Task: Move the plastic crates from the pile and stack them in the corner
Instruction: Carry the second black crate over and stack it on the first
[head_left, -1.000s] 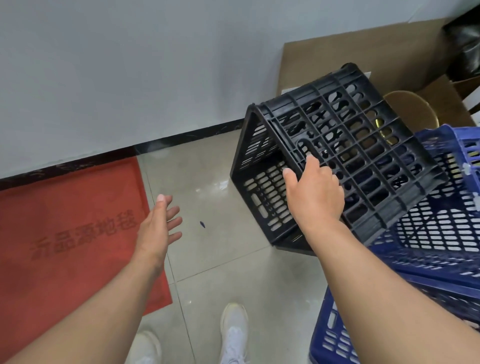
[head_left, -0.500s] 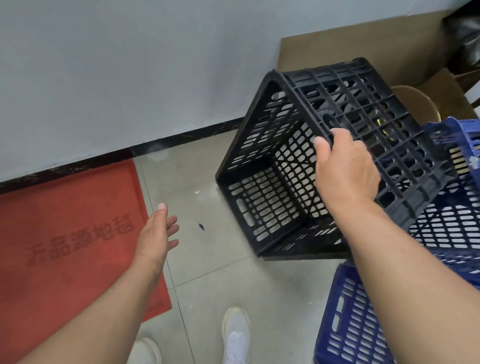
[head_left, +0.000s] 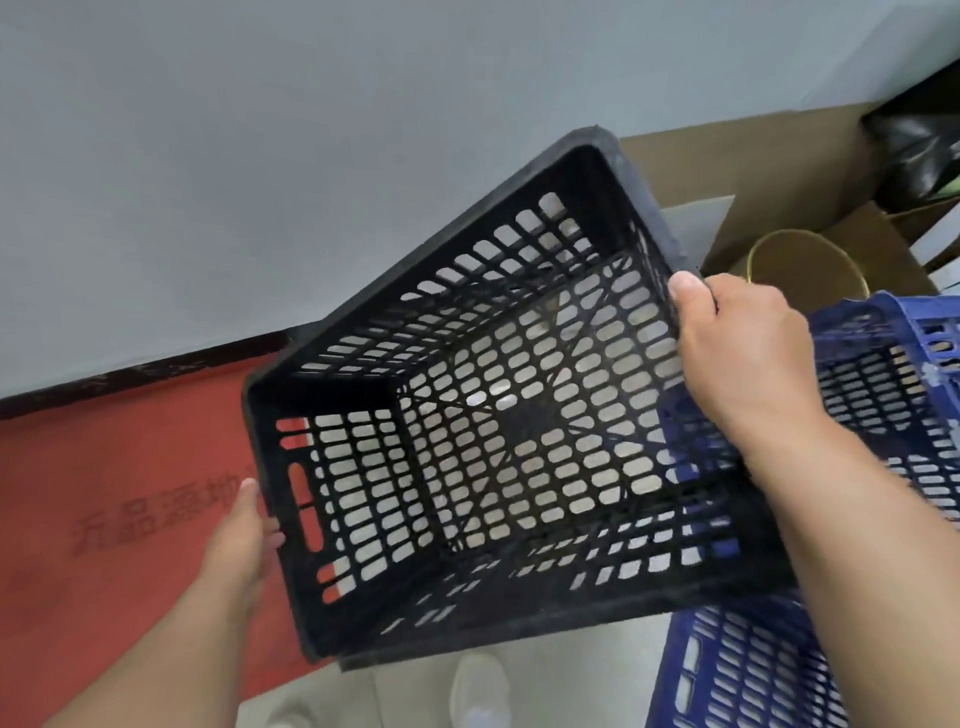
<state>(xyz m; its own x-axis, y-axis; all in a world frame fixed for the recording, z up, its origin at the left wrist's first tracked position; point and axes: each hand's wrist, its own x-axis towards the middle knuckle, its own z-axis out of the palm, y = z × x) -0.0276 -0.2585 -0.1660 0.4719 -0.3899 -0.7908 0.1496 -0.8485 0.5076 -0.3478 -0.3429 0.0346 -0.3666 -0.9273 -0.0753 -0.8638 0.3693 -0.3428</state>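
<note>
Since a second ago the black crate (head_left: 498, 415) has swung up off the blue crates (head_left: 883, 395) and turned so its open mouth faces the camera, and the left hand (head_left: 239, 540), which was hanging out over the floor with nothing in it, has come across to meet the crate's left end.

Right hand (head_left: 743, 358) is clamped on the rim at the far right corner, thumb hooked over the edge, fingers wrapped behind where I can't see them. Left hand is pressed flat against the outside of the end wall just beside the handle slot, fingers pretty straight, so it's steadying more than gripping. The crate is fully in the air between the two hands, tilted, with the red mat (head_left: 104, 493) below the left hand and a white shoe (head_left: 478, 686) showing under the near edge.

My take on doing this bit well: get the left fingers into that handle slot before carrying it anywhere. Right now the whole weight looks like it hangs off one corner, and a lattice crate will twist on you. Level it out, open side up, then walk it over. Also watch the near right side, it's still close to the blue stack by the right forearm and could snag. Can't tell from here which corner is the target.
</note>
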